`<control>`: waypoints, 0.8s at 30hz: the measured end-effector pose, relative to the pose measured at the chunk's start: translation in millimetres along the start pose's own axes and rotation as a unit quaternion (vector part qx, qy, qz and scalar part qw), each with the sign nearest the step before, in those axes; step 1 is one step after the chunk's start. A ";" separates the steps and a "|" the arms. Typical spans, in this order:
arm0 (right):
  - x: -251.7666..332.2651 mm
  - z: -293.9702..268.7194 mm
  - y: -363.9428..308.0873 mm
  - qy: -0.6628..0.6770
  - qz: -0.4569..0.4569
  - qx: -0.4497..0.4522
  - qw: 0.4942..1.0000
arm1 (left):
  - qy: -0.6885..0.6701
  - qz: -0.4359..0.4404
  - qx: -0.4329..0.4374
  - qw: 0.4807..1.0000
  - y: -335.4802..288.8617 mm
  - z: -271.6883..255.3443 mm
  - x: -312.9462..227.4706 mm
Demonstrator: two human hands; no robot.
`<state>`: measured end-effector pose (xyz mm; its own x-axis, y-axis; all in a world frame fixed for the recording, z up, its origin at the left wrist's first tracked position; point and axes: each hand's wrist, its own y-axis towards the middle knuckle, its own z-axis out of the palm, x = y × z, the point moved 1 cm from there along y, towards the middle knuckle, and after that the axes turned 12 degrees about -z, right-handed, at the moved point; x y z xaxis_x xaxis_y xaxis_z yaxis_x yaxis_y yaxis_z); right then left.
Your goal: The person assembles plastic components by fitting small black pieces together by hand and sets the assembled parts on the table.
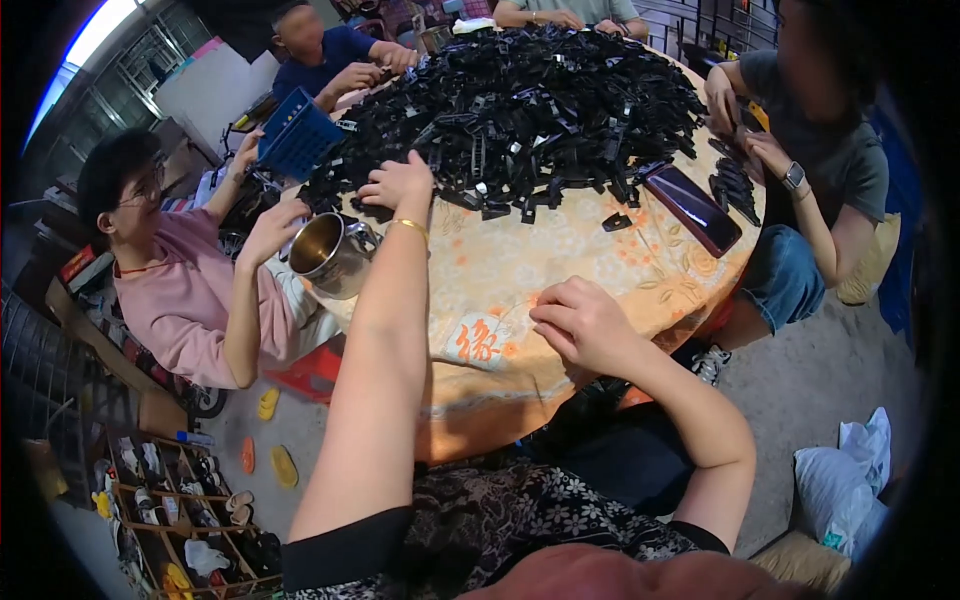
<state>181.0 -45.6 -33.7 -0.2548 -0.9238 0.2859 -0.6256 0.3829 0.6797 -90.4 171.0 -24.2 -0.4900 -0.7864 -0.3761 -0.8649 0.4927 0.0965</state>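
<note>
- Floral garment, black and white (560, 510): nearest the camera, lower edge.
- Pile of black parts (520, 120): heaped across the far half of the bench, strays along its near edge.
- Hands, bare, well apart. Left hand (398, 185): at the pile's near left edge, fingers slightly spread; whether it grips a part, cannot tell. Right hand (585, 325): fingers bent, low over the near edge; contents, cannot tell.
- Metal mug (335, 265): just left of the left forearm, beside a hand of the pink-clad co-worker (195, 290).
- Blue basket (300, 135): at the pile's left, in that co-worker's other hand.
- Phone (692, 208): dark screen up, right of the pile.
- Small heap of parts (735, 188): beyond the phone, before a grey-clad co-worker (855, 165).
- Bench (590, 255): rounded, under a cream and orange patterned cloth.
- Two further co-workers: far side.
- Grey floor (780, 385): yellow slippers (284, 466) and shoe rack (190, 505) left; white sack (835, 490) right.
</note>
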 end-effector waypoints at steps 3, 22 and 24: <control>0.9 2.0 3.5 -0.007 0.016 0.010 1.000 | -0.071 0.041 0.054 0.995 -32.9 -1.0 -13.5; 3.2 -4.2 10.3 -0.003 0.004 0.018 1.000 | -0.094 0.481 -0.160 0.857 -67.0 -149.2 148.1; 7.6 -9.2 15.4 -0.005 0.011 0.037 0.999 | -0.147 0.436 -0.111 0.881 -31.5 -155.0 170.9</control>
<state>176.2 -46.7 -14.8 -0.2769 -0.9153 0.2925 -0.6726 0.4021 0.6213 -163.8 -36.7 51.3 -0.9573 0.0027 -0.2892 -0.1888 0.7514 0.6323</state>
